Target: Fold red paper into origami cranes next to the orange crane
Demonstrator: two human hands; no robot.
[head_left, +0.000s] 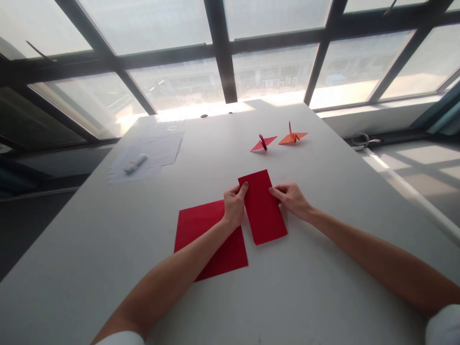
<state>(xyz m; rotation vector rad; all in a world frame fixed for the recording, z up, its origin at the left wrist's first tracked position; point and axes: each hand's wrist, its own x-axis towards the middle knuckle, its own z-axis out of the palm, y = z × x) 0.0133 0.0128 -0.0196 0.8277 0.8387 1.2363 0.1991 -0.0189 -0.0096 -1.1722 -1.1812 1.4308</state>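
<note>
A red paper rectangle [264,211], apparently a folded sheet, is held between my two hands just above the table. My left hand [235,203] pinches its upper left edge, thumb on top. On the opposite edge, my right hand [292,199] grips it between thumb and fingers. Under my left forearm lies a larger red square sheet [201,223], flat on the table and partly covered by the arm.
Beyond my hands stand a red paper crane [264,143] and an orange paper crane [293,137] on the white table [309,287]. Several white papers [154,149] lie at the far left, with a small white packet [135,164] on them. Windows line the far side.
</note>
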